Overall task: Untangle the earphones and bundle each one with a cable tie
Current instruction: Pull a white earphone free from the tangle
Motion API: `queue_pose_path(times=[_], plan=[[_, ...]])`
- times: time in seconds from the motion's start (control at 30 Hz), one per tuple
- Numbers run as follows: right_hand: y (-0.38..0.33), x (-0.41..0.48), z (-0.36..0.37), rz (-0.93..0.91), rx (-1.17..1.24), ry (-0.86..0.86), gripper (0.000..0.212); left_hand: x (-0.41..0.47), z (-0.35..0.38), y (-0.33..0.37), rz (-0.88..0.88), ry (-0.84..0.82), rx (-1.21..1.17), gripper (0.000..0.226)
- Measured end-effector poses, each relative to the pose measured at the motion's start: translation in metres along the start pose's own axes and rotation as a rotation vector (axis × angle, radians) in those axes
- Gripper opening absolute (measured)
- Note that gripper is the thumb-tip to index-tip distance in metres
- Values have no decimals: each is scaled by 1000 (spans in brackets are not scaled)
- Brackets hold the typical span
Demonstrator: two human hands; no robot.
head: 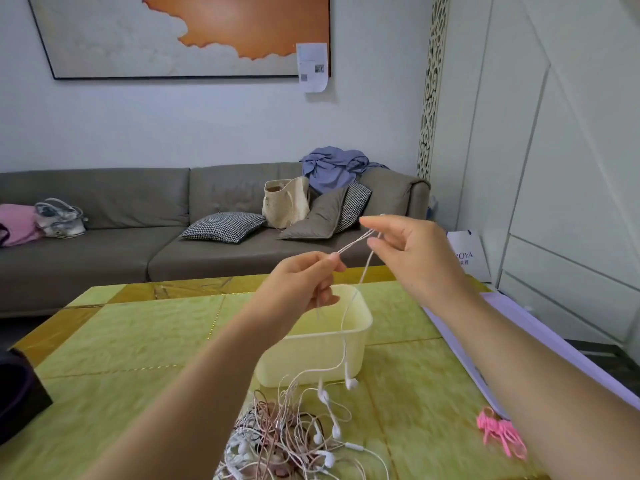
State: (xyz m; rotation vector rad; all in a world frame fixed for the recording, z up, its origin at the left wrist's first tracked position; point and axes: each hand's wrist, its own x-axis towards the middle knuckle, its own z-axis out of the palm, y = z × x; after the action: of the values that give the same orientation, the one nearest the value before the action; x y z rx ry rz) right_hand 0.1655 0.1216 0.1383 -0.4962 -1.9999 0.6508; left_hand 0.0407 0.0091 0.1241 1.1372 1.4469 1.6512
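A tangled heap of white and pinkish earphones [287, 438] lies on the green table [131, 341] near its front edge. One pale earphone cable [355, 242] is lifted out of the heap and stretched taut in the air. My left hand [304, 278] pinches its lower end. My right hand [405, 251], higher and to the right, pinches the upper end between thumb and fingers. The rest of that cable hangs down past the box, with two earbuds [350, 382] dangling just above the heap. A bunch of pink cable ties [498, 433] lies on the table at the right, partly behind my right forearm.
A pale yellow plastic box [332, 355] stands on the table behind the heap, under my hands. A dark object [17, 396] sits at the table's left edge. A lilac board [467, 355] lies along the right edge. A grey sofa [138, 237] with cushions and bags stands behind.
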Motion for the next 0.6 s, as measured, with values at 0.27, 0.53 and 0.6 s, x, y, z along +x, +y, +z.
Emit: queue_pose_path(times=[0.27,0.53,0.6], plan=[[35,-7,2,68,-178,111,11,-7,-39,-11,-30,82,-40,25],[63,-16,11,238,-402,141,16,-8,-58,-30,8,141,231,21],[67,-16,8,280,-426,172,17,-8,-61,-33,26,150,352,21]])
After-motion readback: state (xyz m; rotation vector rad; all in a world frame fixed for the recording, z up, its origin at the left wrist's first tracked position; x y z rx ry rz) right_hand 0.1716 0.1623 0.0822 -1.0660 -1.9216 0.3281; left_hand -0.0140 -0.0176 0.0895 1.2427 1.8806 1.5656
